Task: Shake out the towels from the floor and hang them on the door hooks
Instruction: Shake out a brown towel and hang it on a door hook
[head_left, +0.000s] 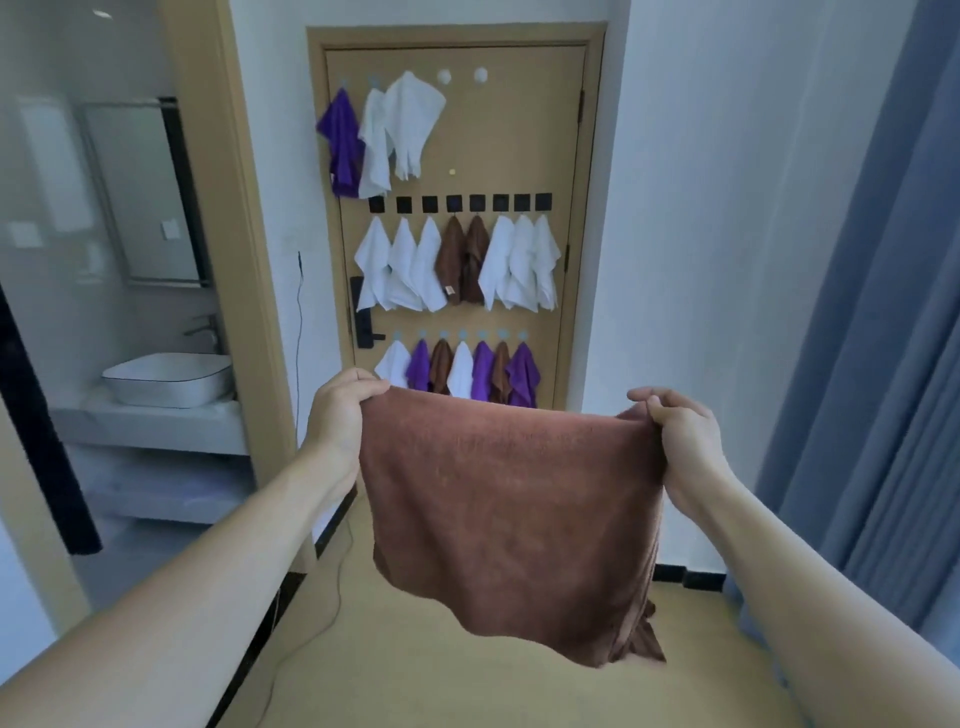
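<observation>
Hands, left (340, 410) and right (680, 431), pinching one brown towel (509, 519) by its top corners, door (457, 208) holding eighteen hung towels (three rows), two bare white hooks (462, 76).

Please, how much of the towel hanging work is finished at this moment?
Mostly done: the door already carries three rows of hung towels. In hand: the left hand and right hand hold a brown towel stretched out by its top corners. Left: hanging it; two white hooks in the top row look free. Any towels remaining on the floor are not visible.

Two bare forearms, sleeveless, no rings or watch
</observation>
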